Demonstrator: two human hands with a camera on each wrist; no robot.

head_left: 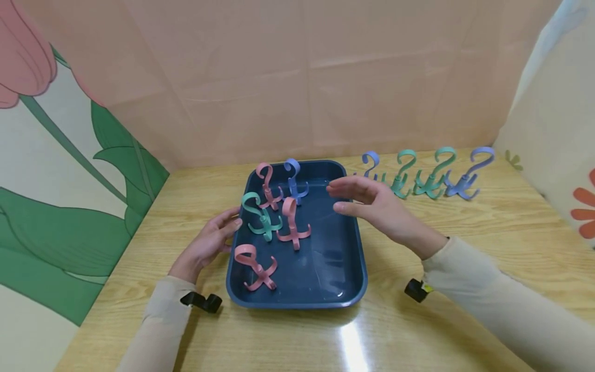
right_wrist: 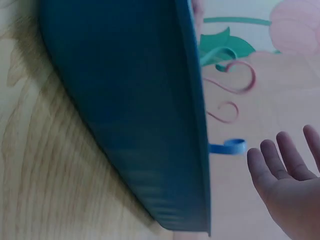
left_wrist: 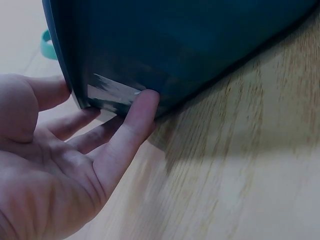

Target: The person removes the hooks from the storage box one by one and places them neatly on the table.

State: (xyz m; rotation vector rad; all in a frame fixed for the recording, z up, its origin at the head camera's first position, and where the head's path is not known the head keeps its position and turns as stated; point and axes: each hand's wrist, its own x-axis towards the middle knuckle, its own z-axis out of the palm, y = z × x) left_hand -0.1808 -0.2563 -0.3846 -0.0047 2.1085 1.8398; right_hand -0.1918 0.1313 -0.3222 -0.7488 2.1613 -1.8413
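A dark blue tray [head_left: 321, 258] holds several plastic claw hooks: three pink hooks, among them the middle one [head_left: 293, 227] and the front one [head_left: 260, 271], a green hook [head_left: 265, 219] and a blue hook [head_left: 294, 183]. My left hand [head_left: 211, 240] holds the tray's left side; in the left wrist view the thumb meets the rim and a fingertip presses the outer wall. Over the right rim hovers my right hand [head_left: 378, 206], fingers extended and nothing in its grasp. The right wrist view shows this hand [right_wrist: 287, 185] apart from the tray wall.
Right of the tray, a row of hooks stands on the wooden table [head_left: 465, 248]: a blue one [head_left: 371, 160] partly behind my right hand, two green ones [head_left: 432, 178] and another blue one [head_left: 465, 178]. A pinkish sheet [head_left: 279, 77] backs the table.
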